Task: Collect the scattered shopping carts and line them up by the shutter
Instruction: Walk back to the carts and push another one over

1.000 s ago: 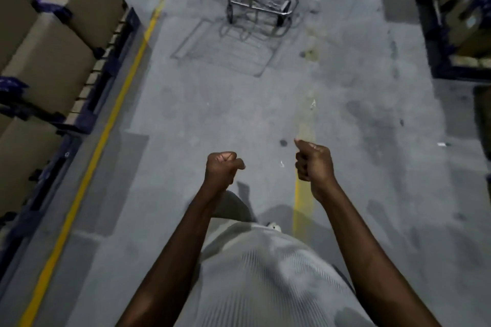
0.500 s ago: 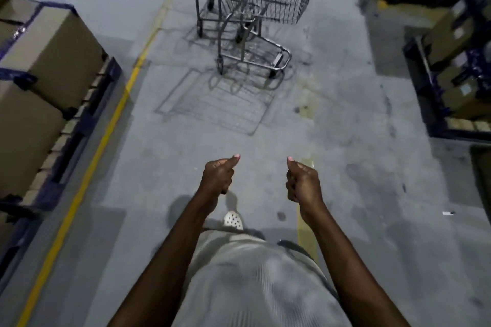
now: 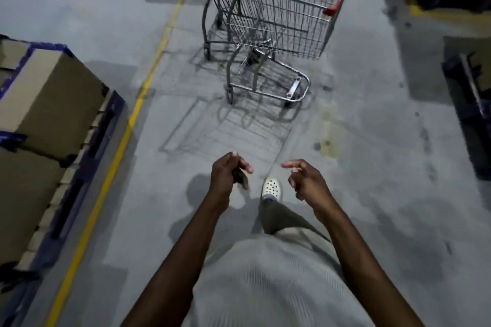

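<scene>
Cart [image 3: 276, 16] lengthwise down aisle [image 3: 358, 141], nose toward person [image 3: 265, 287]; left hand [image 3: 225, 175], right hand [image 3: 305, 180] fingers slack, empty.

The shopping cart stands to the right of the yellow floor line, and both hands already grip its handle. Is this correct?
Not quite. In the head view the left hand and the right hand do not touch the shopping cart; it stands ahead, apart from them. It is indeed to the right of the yellow floor line.

ahead: open floor [image 3: 172, 103] up to 1 shopping cart [image 3: 279, 8] | left: boxes [image 3: 50, 103] on pallets | right: pallet [image 3: 467, 103]
</scene>
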A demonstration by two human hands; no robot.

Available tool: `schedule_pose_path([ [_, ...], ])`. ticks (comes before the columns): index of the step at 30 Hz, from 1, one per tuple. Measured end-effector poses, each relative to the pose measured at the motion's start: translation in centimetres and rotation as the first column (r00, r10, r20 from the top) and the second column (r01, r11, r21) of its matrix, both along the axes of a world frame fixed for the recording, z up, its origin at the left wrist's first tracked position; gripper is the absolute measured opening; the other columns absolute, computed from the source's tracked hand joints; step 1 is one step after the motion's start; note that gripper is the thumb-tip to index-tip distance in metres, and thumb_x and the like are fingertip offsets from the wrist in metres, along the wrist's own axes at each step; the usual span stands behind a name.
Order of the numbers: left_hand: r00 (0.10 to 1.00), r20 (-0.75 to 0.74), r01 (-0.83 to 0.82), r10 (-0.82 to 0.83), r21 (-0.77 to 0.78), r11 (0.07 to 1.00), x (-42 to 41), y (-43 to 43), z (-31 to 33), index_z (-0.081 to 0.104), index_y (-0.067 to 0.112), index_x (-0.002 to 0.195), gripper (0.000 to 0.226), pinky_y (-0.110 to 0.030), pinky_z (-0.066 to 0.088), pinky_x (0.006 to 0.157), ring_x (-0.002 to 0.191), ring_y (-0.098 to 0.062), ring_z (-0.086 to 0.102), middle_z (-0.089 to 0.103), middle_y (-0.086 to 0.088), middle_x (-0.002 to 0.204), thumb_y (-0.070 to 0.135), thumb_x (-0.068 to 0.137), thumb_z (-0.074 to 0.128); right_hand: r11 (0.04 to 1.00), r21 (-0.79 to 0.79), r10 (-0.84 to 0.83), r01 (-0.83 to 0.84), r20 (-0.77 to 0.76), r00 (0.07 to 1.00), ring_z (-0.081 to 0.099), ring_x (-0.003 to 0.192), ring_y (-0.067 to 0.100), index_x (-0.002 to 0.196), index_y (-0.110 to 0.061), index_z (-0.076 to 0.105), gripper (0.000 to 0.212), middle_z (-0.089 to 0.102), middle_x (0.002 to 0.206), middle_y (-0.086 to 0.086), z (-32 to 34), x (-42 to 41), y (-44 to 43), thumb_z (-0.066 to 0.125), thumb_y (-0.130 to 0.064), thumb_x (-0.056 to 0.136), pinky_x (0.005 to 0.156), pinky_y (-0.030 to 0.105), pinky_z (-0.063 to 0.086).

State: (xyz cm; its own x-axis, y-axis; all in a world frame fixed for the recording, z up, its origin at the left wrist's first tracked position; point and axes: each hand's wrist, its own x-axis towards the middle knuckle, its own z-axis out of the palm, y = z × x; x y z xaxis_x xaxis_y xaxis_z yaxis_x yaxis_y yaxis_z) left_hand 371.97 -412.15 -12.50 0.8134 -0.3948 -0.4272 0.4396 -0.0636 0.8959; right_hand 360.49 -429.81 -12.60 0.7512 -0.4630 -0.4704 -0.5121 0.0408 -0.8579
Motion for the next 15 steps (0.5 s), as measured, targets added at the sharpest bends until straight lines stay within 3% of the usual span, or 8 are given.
schedule_pose_path([
  [2,1.0,0.008,-0.018,0.018,0.015,1.0,5.3,-2.3,-0.1,0.064,-0.001,0.101,0.024,-0.036,0.057,0.074,0.075,-0.033,0.074,0.076,-0.016,0.092,0.015,0.106,0.048,0.983,-0.019,0.181,-0.182,-0.052,0.982,0.048,0.054,-0.001,0.118,-0.021,0.069,0.025,0.065,0.081,0.0,0.7,6.8,-3.2,0.055,-0.009,0.102,0.054,0.017,0.035],
  [4,0.997,0.056,-0.048,0.046,0.042,0.998,10.9,-4.4,0.9,0.067,0.008,0.119,0.025,-0.031,0.05,0.089,0.107,-0.019,0.073,0.076,-0.008,0.113,0.021,0.105,0.051,0.937,-0.091,0.33,-0.336,-0.081,0.941,0.061,0.079,0.001,0.124,-0.029,0.067,0.023,0.068,0.098,-0.008,1.6,13.9,-6.0,0.062,-0.026,0.102,0.067,0.017,0.042],
  [5,0.994,0.085,-0.072,0.067,0.047,0.996,13.2,-5.2,1.7,0.066,0.012,0.125,0.028,-0.026,0.047,0.091,0.113,-0.008,0.069,0.074,-0.003,0.121,0.023,0.105,0.051,0.908,-0.143,0.386,-0.394,-0.083,0.919,0.063,0.093,0.006,0.129,-0.029,0.065,0.027,0.067,0.107,-0.009,2.0,17.0,-6.9,0.063,-0.032,0.102,0.074,0.017,0.045],
  [8,0.97,0.143,-0.201,0.196,0.021,0.979,20.6,-6.5,3.1,0.057,0.01,0.141,0.037,-0.003,0.043,0.087,0.111,0.015,0.06,0.064,0.002,0.136,0.02,0.106,0.05,0.821,-0.226,0.523,-0.525,-0.073,0.849,0.057,0.126,0.02,0.142,-0.026,0.058,0.043,0.059,0.139,0.0,2.6,26.9,-8.8,0.063,-0.041,0.102,0.103,0.032,0.046],
  [10,0.953,0.16,-0.266,0.258,0.031,0.964,24.6,-6.6,3.1,0.053,0.013,0.147,0.042,0.001,0.041,0.086,0.115,0.02,0.055,0.059,0.007,0.142,0.022,0.106,0.051,0.761,-0.288,0.584,-0.581,-0.083,0.807,0.047,0.138,0.023,0.145,-0.028,0.056,0.049,0.052,0.15,0.0,2.8,32.3,-9.2,0.061,-0.048,0.101,0.116,0.044,0.038],
  [13,0.944,0.161,-0.299,0.289,0.043,0.953,30.8,-7.0,2.2,0.049,0.018,0.151,0.046,-0.001,0.039,0.09,0.121,0.022,0.048,0.052,0.013,0.148,0.027,0.106,0.05,0.689,-0.364,0.645,-0.626,-0.085,0.76,0.032,0.15,0.023,0.149,-0.028,0.051,0.053,0.044,0.158,0.001,1.7,39.6,-9.4,0.06,-0.048,0.101,0.124,0.041,0.022],
  [15,0.943,0.163,-0.302,0.291,0.042,0.952,35.3,-7.4,1.1,0.045,0.012,0.152,0.046,0.0,0.039,0.092,0.124,0.016,0.05,0.047,0.008,0.152,0.019,0.107,0.047,0.632,-0.395,0.682,-0.667,-0.125,0.721,0.021,0.155,0.022,0.154,-0.032,0.043,0.058,0.032,0.166,0.003,0.4,44.1,-9.5,0.06,-0.049,0.101,0.124,0.039,0.014],
])
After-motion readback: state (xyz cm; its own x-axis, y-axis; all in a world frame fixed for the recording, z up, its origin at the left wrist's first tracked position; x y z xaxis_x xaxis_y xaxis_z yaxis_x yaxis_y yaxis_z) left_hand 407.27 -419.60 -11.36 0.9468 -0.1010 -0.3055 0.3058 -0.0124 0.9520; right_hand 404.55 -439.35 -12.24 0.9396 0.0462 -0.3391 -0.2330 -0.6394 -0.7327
